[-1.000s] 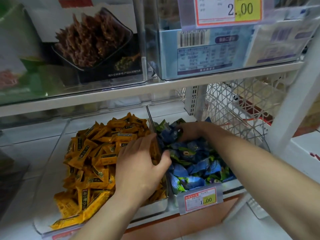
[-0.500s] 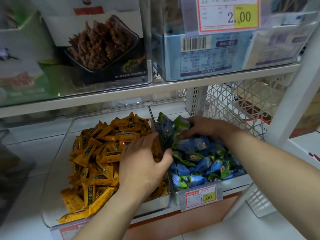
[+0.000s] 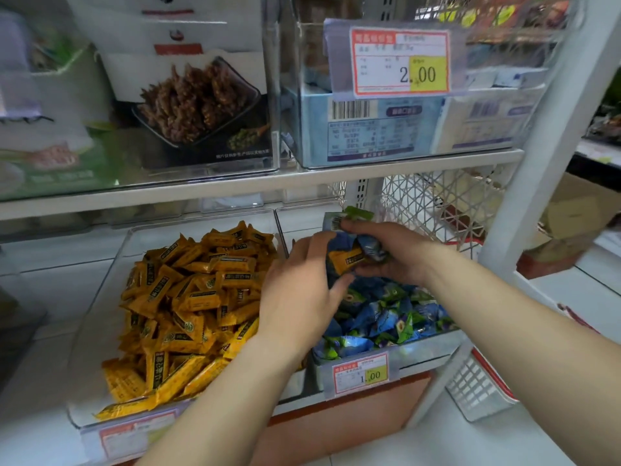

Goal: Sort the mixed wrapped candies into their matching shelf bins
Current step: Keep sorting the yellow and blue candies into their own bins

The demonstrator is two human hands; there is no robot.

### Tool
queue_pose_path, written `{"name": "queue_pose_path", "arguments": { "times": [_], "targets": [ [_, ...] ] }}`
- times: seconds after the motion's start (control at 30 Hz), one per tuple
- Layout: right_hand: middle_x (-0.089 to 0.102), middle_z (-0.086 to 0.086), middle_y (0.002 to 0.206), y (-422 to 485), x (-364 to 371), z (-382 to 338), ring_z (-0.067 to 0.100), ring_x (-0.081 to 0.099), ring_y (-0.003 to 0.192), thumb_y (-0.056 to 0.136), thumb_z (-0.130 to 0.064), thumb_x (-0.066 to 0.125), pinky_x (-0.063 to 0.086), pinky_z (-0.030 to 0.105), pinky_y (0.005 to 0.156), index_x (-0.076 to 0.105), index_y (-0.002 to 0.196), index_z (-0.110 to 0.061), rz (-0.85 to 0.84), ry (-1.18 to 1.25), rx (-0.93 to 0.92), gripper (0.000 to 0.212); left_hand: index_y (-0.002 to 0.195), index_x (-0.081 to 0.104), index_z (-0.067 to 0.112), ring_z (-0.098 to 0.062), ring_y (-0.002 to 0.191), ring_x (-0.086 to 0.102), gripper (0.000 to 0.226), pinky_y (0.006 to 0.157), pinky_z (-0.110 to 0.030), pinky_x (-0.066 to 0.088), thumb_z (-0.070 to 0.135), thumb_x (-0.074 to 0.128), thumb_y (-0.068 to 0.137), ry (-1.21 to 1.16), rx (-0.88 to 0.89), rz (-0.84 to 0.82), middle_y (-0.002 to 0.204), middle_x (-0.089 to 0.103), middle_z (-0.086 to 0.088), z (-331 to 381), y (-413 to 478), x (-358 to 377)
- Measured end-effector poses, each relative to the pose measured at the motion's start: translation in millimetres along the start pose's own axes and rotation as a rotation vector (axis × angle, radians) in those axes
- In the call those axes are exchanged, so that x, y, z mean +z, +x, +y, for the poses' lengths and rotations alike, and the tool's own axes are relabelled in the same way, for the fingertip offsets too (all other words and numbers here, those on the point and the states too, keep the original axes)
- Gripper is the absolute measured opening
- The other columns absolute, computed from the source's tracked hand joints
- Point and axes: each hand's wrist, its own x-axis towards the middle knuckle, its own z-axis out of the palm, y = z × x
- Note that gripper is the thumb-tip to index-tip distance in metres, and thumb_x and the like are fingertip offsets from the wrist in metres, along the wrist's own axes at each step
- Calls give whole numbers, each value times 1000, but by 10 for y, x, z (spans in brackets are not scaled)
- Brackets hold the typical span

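Orange rectangular foil-wrapped candy, a stray, sits among blue-and-green wrapped candies clutched in the right hand.
Thumb and fingers of the left hand bracket it; whether they pinch it I cannot tell. At 9 o'clock a clear plastic bin holds the orange pile, its likely home; at 6 o'clock a second clear bin holds blue-and-green ones, no other stray visible.
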Motion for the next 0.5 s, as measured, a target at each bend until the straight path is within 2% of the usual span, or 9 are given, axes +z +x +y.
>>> {"name": "queue_pose_path", "arguments": {
  "times": [0.13,0.23,0.37,0.43,0.5],
  "targets": [
    [77,9,91,-93,36,41,21,75,76,59,-43,87,59,36,64,81,79,-21,26,88,50,31,131,49,32,-19,105,60,54,79,-31,52,42,74,83,-186,-1,-31,124,59,3,-12,62,70],
    [76,9,88,-146,36,55,25,74,68,61,-44,88,58,37,63,75,94,-19,86,93,79,43,121,60,30,-15,100,60,43,79,-26,47,36,76,81,-265,-20,-19,115,63,5,-24,86,120],
    [77,2,83,-208,30,60,29,75,72,77,-48,79,59,38,62,71,102,-23,81,53,71,36,104,72,25,-14,93,62,27,80,-24,46,24,79,78,-290,-71,47,101,67,5,2,107,140],
    [77,2,91,-225,49,52,29,75,73,79,-45,79,59,37,60,69,104,-22,107,28,63,36,97,73,24,-15,90,61,24,80,-27,49,21,81,75,-325,-80,74,95,65,5,7,120,109],
    [72,4,105,-223,47,24,28,75,75,77,-41,82,58,35,59,67,109,-18,202,-3,38,42,95,73,25,-14,90,60,24,77,-25,47,20,81,73,-323,-100,77,94,63,5,-28,122,43]
  ]
}}
